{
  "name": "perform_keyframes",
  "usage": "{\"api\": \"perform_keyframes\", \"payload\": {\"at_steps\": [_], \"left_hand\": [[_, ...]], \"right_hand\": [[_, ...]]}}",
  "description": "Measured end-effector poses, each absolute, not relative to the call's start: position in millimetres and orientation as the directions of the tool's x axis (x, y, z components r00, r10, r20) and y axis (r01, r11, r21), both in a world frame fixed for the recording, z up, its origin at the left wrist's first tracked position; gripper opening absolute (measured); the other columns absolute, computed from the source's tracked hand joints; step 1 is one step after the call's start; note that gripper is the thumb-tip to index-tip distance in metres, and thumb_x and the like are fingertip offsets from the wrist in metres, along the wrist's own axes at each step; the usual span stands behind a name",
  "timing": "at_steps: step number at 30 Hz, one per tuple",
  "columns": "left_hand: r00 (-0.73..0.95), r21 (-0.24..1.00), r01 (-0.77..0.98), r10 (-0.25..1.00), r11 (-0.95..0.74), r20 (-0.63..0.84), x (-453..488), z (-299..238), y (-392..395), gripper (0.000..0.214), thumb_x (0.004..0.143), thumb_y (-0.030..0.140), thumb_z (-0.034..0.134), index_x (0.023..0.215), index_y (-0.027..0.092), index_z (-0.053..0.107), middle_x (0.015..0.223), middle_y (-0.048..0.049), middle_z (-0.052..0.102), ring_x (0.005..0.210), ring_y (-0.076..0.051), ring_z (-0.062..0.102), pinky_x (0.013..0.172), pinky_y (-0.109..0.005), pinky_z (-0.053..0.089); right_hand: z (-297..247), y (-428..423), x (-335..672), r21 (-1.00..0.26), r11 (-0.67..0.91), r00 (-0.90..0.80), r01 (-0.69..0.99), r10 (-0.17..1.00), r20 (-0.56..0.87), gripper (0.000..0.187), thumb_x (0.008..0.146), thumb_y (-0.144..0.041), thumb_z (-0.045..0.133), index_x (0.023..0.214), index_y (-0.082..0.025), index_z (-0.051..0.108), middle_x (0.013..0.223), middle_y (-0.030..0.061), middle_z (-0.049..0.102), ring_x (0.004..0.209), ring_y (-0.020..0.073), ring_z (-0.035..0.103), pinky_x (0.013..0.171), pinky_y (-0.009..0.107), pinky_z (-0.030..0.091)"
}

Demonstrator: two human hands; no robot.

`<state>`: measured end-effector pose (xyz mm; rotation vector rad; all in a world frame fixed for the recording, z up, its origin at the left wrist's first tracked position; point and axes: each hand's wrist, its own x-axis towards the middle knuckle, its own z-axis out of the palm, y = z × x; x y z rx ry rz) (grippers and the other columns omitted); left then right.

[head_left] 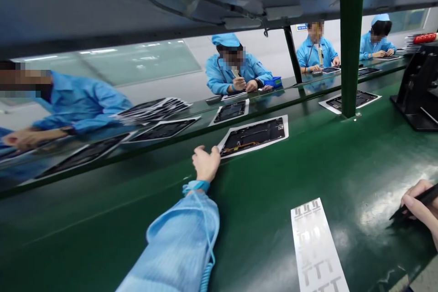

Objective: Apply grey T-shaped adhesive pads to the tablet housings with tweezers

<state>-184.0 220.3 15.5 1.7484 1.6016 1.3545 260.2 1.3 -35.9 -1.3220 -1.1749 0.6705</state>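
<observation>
- Head view: left hand (206, 163) is resting half-open and empty against a white sheet (255, 147) under a dark tablet chassis (253, 136)
- right hand (420, 207) is pinching a black pen (431, 193)
- 1 stack of chassis (152, 109) is sitting farther left

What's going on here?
At a green assembly line, the person's left hand, wearing a blue wrist strap, is at the edge of a white sheet carrying an open, tablet-like device. The right hand grips a black pen-like tool beside a strip of silver-printed labels. Across the line, co-workers in blue smocks and caps work on similar devices.
</observation>
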Motion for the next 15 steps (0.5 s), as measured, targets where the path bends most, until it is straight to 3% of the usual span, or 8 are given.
{"api": "perform_keyframes", "payload": {"at_steps": [4,7,9,12,15], "left_hand": [[-0.049,0.585,0.734,0.832,-0.345,0.552,-188,8,211,0.039,0.093,0.04,0.058,0.122,0.015,0.055,0.127,-0.0096,0.054,0.113,-0.027,0.056,0.096,-0.048,0.048],[0.17,0.411,0.777,0.788,-0.477,0.592,-161,-5,189,0.039,0.093,0.041,0.057,0.122,0.015,0.055,0.129,-0.0114,0.053,0.121,-0.028,0.052,0.103,-0.054,0.042],[0.377,0.325,0.729,0.749,-0.602,0.544,-134,-12,158,0.038,0.095,0.04,0.053,0.124,0.015,0.055,0.132,-0.013,0.054,0.125,-0.029,0.05,0.106,-0.055,0.04],[0.677,0.264,0.549,0.607,-0.793,0.417,-93,-7,103,0.036,0.098,0.038,0.041,0.131,0.026,0.052,0.137,-0.0086,0.055,0.128,-0.022,0.051,0.106,-0.039,0.046],[0.853,0.261,0.392,0.455,-0.882,0.255,-64,6,66,0.042,0.092,0.046,0.053,0.13,0.031,0.054,0.14,-0.0055,0.054,0.13,-0.025,0.05,0.104,-0.035,0.048]], "right_hand": [[-36,5,266,-0.939,0.154,0.217,0.309,0.949,0.227,0.033,0.082,-0.049,0.066,0.069,-0.021,0.059,0.065,0.0,0.053,0.057,0.0151,0.055,0.049,0.022,0.048],[-31,8,269,-0.92,0.13,0.156,0.371,0.967,0.199,0.037,0.085,-0.053,0.061,0.069,-0.02,0.058,0.063,0.0007,0.056,0.057,0.0162,0.057,0.051,0.024,0.049],[-22,16,266,-0.906,0.147,0.062,0.397,0.981,0.186,0.042,0.089,-0.053,0.05,0.065,-0.019,0.055,0.06,0.0025,0.058,0.057,0.0167,0.058,0.054,0.026,0.049],[-6,45,252,-0.87,0.15,-0.196,0.471,0.979,0.063,0.044,0.095,-0.044,0.031,0.065,-0.019,0.05,0.061,0.0061,0.064,0.057,0.0166,0.061,0.057,0.028,0.053],[0,101,228,-0.787,0.164,-0.254,0.595,0.967,0.01,0.038,0.099,-0.033,0.032,0.075,-0.015,0.055,0.064,0.0037,0.065,0.049,0.0128,0.058,0.051,0.025,0.051]]}}
